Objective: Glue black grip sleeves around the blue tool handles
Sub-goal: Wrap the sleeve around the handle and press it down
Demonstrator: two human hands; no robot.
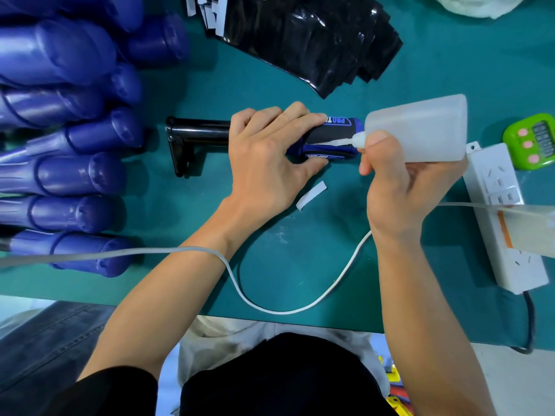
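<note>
At the middle of the teal counter (300, 259) the left hand (267, 151) grips a blue plastic tool handle (339, 123) lying on its side, fingers curled over its far side and thumb tucked against its near side. A black grip sleeve (330, 136) is wrapped on that handle, with printed blue panels showing at its 12 and 6 o'clock edges. The handle sits on a black metal stand (192, 136) that juts out at 9 o'clock of the hand. The left hand covers most of the handle, so only the end at 3 o'clock shows.

The right hand (396, 187) is closed round a translucent white plastic squeeze bottle (420, 127), thumb pressed by its neck. The bottle is tipped toward 9 o'clock and its thin white nozzle (345, 141) touches the sleeve.

Just at 6 o'clock of the handle a small white paper strip (310, 195) lies loose on the counter. At 9 o'clock a row of bare blue plastic handles (69, 145) lies piled, ends pointing to 3 o'clock. At 12 o'clock lies a heap of glossy black sleeves (309, 37) with white strips at its 10 o'clock corner. At 3 o'clock a white power strip (498, 205) lies along the counter edge, a green timer (531, 142) just beyond it. A white cable (300, 309) crosses the left wrist, loops over the near counter edge and passes behind the right wrist
</note>
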